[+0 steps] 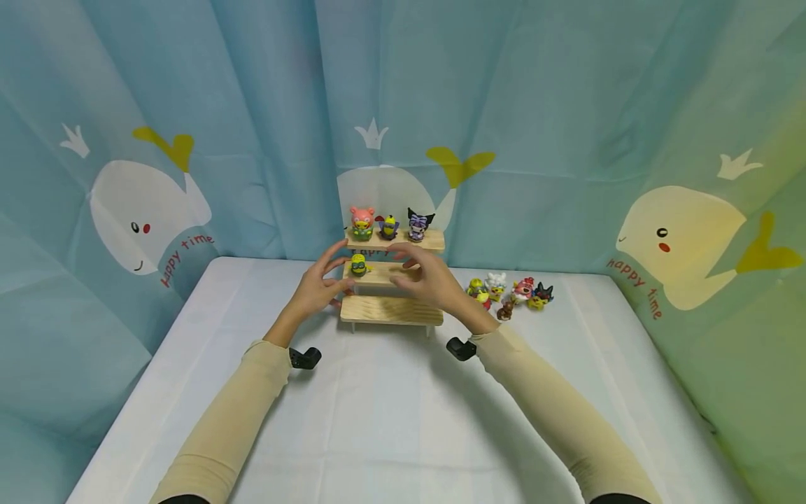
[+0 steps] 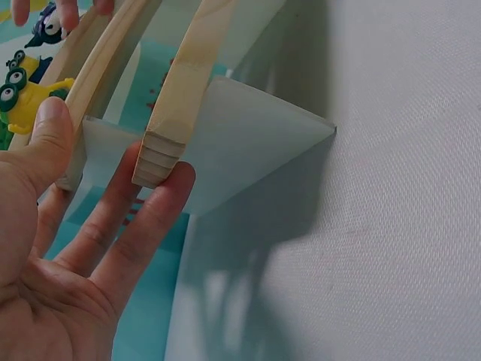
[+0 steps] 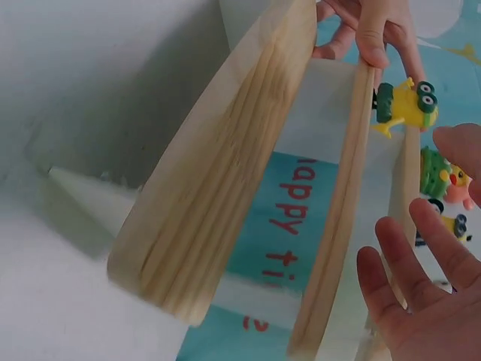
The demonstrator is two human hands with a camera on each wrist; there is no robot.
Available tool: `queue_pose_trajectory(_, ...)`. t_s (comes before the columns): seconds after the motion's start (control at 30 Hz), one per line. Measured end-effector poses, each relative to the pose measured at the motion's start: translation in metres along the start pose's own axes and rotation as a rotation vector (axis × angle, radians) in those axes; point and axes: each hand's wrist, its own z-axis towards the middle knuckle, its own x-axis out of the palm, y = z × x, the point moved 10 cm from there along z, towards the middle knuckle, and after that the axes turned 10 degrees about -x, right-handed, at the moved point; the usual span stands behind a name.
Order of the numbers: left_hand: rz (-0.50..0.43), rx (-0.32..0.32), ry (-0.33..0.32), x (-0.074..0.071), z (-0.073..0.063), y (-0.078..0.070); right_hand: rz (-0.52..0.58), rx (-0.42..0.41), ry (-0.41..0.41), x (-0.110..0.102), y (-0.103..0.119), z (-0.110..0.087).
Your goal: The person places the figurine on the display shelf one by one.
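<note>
A three-tier wooden display shelf (image 1: pixel 392 309) stands at the back of the table. My left hand (image 1: pixel 315 285) is at its left end, fingers spread and fairly straight; in the left wrist view fingertips (image 2: pixel 180 180) touch the bottom plank's end and the thumb lies by the middle plank. A yellow Minion figurine (image 1: pixel 358 264) with green goggles stands on the left of the middle plank. My right hand (image 1: pixel 431 278) hovers at that plank's right side, fingers loosely spread, holding nothing. On the top plank are a pink-hooded figurine (image 1: pixel 362 224), a dark-clothed Minion figurine (image 1: pixel 389 227) and a purple-black figurine (image 1: pixel 418 225).
Several more small figurines (image 1: pixel 496 285) are grouped on the white table (image 1: pixel 378 406) right of the shelf, behind my right forearm. A blue curtain (image 1: pixel 264 140) with whale prints hangs close behind the shelf.
</note>
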Motion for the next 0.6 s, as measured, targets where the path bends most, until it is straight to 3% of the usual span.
queue_pose_trajectory(0.23,-0.006,-0.003,-0.006,-0.004,0.016,0.024,0.012,0.015,-0.034,-0.020,-0.001,-0.017)
queue_pose_trajectory(0.6,0.015,0.017,-0.023,-0.004,0.016,0.026,-0.089,-0.023,-0.090,-0.058,0.004,-0.055)
